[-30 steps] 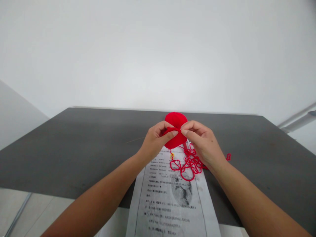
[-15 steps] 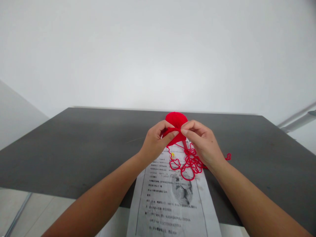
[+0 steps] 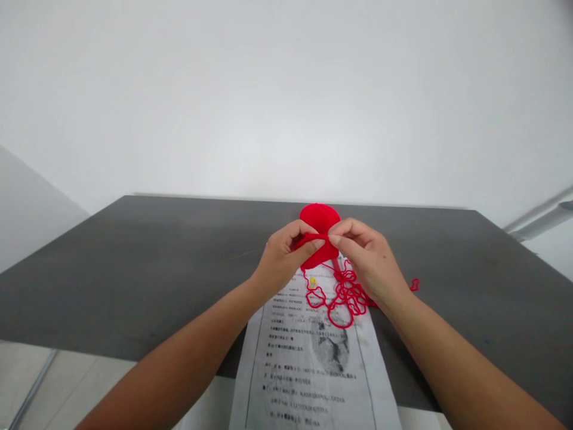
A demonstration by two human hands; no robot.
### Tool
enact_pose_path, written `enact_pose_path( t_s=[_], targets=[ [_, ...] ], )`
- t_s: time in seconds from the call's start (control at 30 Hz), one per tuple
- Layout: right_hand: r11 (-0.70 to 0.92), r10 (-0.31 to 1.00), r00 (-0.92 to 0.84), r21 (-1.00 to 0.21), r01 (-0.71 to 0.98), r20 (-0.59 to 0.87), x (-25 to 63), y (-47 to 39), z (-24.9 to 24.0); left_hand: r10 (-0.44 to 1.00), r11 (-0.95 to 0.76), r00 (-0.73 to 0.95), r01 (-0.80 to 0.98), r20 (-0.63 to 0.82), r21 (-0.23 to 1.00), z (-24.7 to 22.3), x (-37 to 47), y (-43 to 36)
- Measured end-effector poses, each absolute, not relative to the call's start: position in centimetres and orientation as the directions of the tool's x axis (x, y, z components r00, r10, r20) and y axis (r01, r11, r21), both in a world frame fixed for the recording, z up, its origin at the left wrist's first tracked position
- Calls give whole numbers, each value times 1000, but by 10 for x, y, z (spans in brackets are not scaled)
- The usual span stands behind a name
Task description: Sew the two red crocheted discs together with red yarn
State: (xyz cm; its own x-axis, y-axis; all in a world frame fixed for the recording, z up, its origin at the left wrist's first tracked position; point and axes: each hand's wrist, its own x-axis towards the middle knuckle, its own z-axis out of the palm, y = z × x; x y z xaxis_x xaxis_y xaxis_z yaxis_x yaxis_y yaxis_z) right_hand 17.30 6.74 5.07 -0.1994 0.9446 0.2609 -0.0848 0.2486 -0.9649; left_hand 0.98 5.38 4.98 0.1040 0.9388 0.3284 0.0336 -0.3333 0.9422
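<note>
My left hand (image 3: 286, 254) pinches a small red knitted piece (image 3: 316, 255) between thumb and fingers. Close against it, my right hand (image 3: 364, 254) is closed at the same piece's right edge, thumb and index finger pressed together. Behind the fingertips stands a round red yarn ball (image 3: 319, 216). Loose red yarn (image 3: 349, 295) lies in tangled loops below the hands, on a printed sheet (image 3: 313, 388). A small yellow item (image 3: 312, 283) sits near the yarn at the left. Whatever is between the fingertips is too small to make out.
The dark grey table (image 3: 134, 269) reaches back to a white wall (image 3: 286, 101). The sheet hangs over the table's near edge. A short curl of red yarn (image 3: 415, 285) lies right of my right wrist. A grey pipe-like object is at the far right.
The lower part of the red knitted piece has shifted slightly downward. The yellow item and nearby yarn have moved a little. Both hands are nearly unchanged.
</note>
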Motion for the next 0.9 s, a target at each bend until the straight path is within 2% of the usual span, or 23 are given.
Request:
enact_pose_path(
  t_s=[0.23, 0.9],
  targets=[
    [267, 937, -208, -959, -94, 281, 174, 67, 52, 929, -352, 118, -10, 350, 936, 49, 9, 56],
    [335, 922, -192, -941, -41, 337, 173, 65, 54, 910, -408, 103, 63, 401, 911, 49, 8, 56]
  ],
)
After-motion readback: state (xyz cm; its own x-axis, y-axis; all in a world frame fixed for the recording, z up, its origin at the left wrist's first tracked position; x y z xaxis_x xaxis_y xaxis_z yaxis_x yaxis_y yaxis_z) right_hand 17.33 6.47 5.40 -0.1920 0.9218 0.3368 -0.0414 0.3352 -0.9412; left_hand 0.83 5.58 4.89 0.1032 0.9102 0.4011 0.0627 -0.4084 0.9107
